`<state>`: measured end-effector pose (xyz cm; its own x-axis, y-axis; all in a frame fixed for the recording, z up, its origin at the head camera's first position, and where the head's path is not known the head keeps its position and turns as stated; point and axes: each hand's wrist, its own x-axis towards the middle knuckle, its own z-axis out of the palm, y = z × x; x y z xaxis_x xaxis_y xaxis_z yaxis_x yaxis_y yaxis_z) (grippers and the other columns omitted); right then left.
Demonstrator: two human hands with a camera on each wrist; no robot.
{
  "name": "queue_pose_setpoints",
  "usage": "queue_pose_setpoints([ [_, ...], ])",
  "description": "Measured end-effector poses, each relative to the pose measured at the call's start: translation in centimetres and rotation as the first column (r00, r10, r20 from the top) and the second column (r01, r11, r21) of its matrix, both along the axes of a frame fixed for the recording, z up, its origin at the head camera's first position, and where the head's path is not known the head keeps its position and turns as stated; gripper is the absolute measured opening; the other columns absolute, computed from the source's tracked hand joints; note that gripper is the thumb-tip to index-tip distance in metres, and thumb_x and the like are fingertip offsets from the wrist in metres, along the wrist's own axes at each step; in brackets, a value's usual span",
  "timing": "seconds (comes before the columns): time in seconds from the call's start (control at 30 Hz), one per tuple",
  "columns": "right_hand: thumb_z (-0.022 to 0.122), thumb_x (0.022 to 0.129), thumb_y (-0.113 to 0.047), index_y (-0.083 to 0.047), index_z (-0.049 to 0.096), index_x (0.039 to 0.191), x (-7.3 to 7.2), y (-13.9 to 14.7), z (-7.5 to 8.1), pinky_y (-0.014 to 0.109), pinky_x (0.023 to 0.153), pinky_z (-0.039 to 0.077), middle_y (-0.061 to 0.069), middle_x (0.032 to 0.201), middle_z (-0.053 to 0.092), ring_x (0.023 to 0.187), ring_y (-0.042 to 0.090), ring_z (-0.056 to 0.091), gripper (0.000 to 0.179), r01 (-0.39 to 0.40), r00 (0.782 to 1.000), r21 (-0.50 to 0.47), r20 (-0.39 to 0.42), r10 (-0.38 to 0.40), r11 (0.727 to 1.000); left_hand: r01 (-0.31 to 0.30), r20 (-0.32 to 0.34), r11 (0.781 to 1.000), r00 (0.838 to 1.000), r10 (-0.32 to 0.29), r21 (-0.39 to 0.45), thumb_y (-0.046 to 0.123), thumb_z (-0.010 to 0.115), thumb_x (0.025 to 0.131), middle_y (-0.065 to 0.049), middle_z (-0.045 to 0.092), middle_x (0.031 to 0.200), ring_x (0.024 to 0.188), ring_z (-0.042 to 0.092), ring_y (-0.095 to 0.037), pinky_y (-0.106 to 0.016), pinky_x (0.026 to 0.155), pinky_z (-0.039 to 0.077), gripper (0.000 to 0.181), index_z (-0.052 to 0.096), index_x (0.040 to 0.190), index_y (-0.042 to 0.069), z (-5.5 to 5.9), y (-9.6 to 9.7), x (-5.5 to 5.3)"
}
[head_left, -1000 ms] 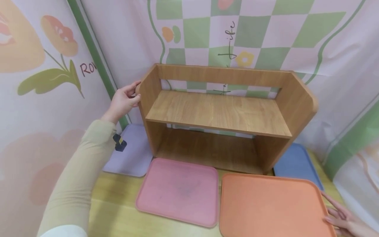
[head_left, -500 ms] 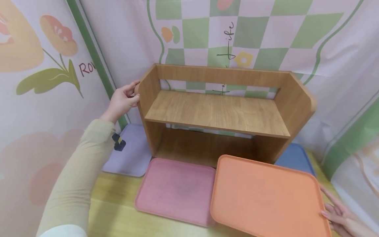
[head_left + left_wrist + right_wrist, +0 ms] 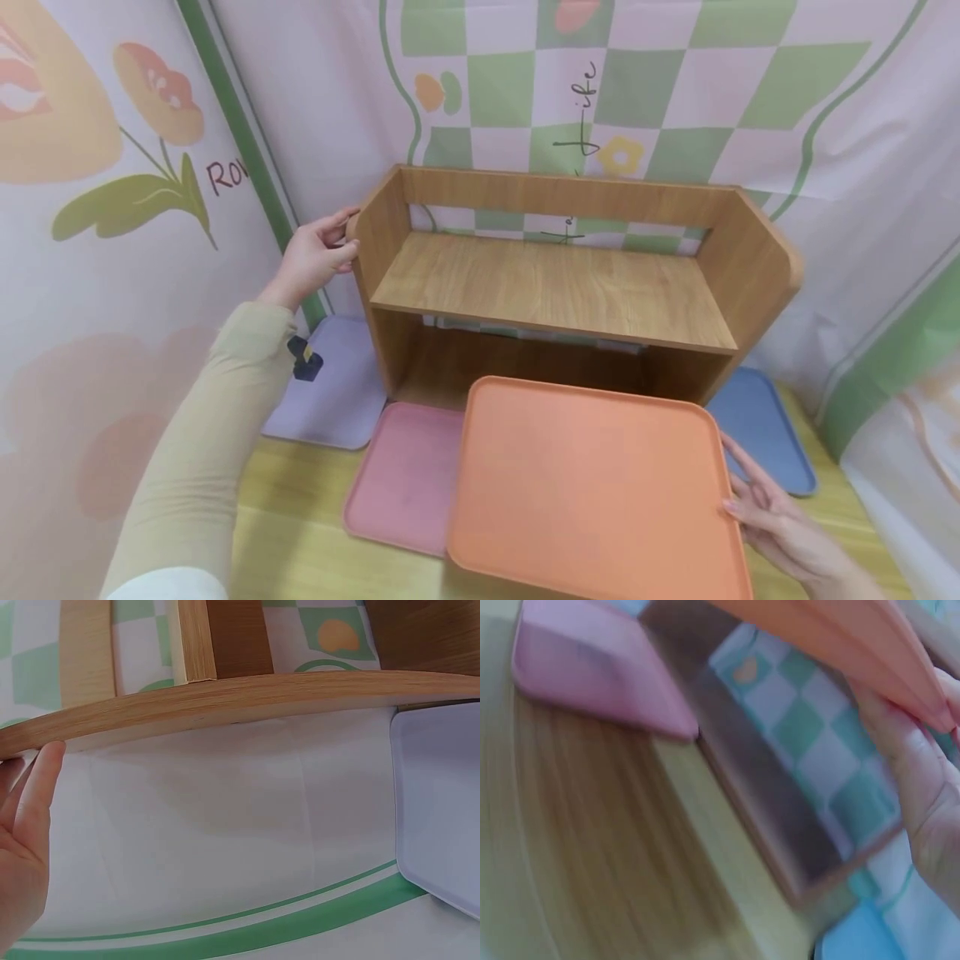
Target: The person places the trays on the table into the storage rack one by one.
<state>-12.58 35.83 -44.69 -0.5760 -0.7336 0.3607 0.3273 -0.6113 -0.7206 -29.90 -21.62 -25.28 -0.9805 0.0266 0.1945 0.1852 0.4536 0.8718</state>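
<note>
A two-tier wooden desktop shelf (image 3: 551, 283) stands against the back curtain. My left hand (image 3: 313, 260) grips the front edge of its left side panel, and in the left wrist view a finger of that hand (image 3: 26, 840) lies against the wood. My right hand (image 3: 780, 517) pinches the right rim of an orange tray (image 3: 600, 492), thumb on top and fingers below. The tray is raised and tilted in front of the shelf, overlapping the pink tray (image 3: 405, 483). In the right wrist view the orange tray (image 3: 840, 637) appears edge-on above the table.
A lavender tray (image 3: 333, 387) lies to the left of the shelf, partly behind its side panel. On the right is a blue tray (image 3: 765, 433). All rest on a light wooden table (image 3: 300, 500). Printed curtains (image 3: 150, 333) close in the left, back and right sides.
My right hand has lifted the orange tray off the table and carried it left, over part of the pink tray, uncovering more of the blue one. My left hand keeps its place on the shelf.
</note>
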Motion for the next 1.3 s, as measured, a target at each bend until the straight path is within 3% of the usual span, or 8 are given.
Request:
queue_pose_setpoints([
  [0.4, 0.014, 0.092, 0.021, -0.026, 0.006, 0.153, -1.6, -4.7, 3.9, 0.04, 0.099, 0.046, 0.016, 0.144, 0.041, 0.119, 0.028, 0.054, 0.078, 0.125, 0.987, -0.023, -0.101, -0.127, 0.992, 0.003, -0.004, 1.0, 1.0, -0.003, 0.014, 0.008, 0.055, 0.093, -0.008, 0.043, 0.145, 0.121, 0.054, -0.023, -0.016, 0.07, 0.053, 0.056, 0.039, 0.145, 0.023, 0.0, 0.1, 0.1],
  [0.63, 0.012, 0.093, 0.019, -0.026, 0.015, 0.152, -2.4, -6.4, 6.5, 0.034, 0.09, 0.052, 0.019, 0.132, 0.05, 0.107, 0.027, 0.061, 0.074, 0.157, 0.987, -0.099, -0.015, -0.159, 0.983, 0.01, -0.025, 1.0, 1.0, -0.01, 0.012, 0.005, 0.054, 0.092, -0.012, 0.045, 0.143, 0.116, 0.056, -0.022, -0.014, 0.063, 0.051, 0.056, 0.04, 0.145, 0.019, 0.0, 0.3, 0.1],
  [0.73, 0.011, 0.094, 0.017, -0.026, 0.017, 0.151, -2.7, -7.1, 7.2, 0.033, 0.084, 0.054, 0.018, 0.125, 0.054, 0.1, 0.026, 0.063, 0.071, 0.221, 0.975, -0.129, 0.052, -0.216, 0.967, 0.007, -0.034, 1.0, 0.999, -0.006, 0.009, 0.005, 0.054, 0.092, -0.013, 0.046, 0.141, 0.115, 0.056, -0.023, -0.013, 0.061, 0.05, 0.056, 0.041, 0.145, 0.018, 0.0, 0.3, 0.1],
  [0.97, 0.022, 0.094, 0.019, -0.036, -0.022, 0.147, -2.9, -9.3, 8.6, 0.036, 0.075, 0.056, 0.02, 0.111, 0.061, 0.089, 0.027, 0.066, 0.088, 0.451, 0.887, -0.101, 0.164, -0.432, 0.887, 0.001, -0.031, 1.0, 1.0, -0.002, -0.004, 0.007, 0.055, 0.092, -0.012, 0.046, 0.142, 0.119, 0.055, -0.024, -0.014, 0.063, 0.051, 0.056, 0.04, 0.145, 0.019, 0.0, 0.2, 0.1],
  [1.1, 0.03, 0.093, 0.019, -0.04, -0.021, 0.147, -3.2, -10.6, 9.3, 0.037, 0.073, 0.057, 0.018, 0.105, 0.061, 0.082, 0.024, 0.067, 0.094, 0.544, 0.823, -0.033, 0.216, -0.526, 0.838, -0.003, -0.026, 1.0, 1.0, 0.003, -0.003, 0.007, 0.055, 0.093, -0.011, 0.045, 0.143, 0.119, 0.055, -0.023, -0.014, 0.063, 0.05, 0.056, 0.04, 0.145, 0.019, -0.1, 0.3, 0.0],
  [1.3, 0.039, 0.093, 0.015, -0.044, -0.019, 0.146, -3.7, -12.3, 9.9, 0.033, 0.067, 0.057, 0.011, 0.094, 0.055, 0.073, 0.017, 0.063, 0.098, 0.649, 0.706, 0.101, 0.289, -0.646, 0.754, -0.009, -0.009, 1.0, 1.0, 0.009, -0.005, 0.007, 0.055, 0.093, -0.011, 0.043, 0.144, 0.119, 0.055, -0.024, -0.014, 0.064, 0.05, 0.057, 0.039, 0.146, 0.02, 0.0, 0.2, 0.1],
])
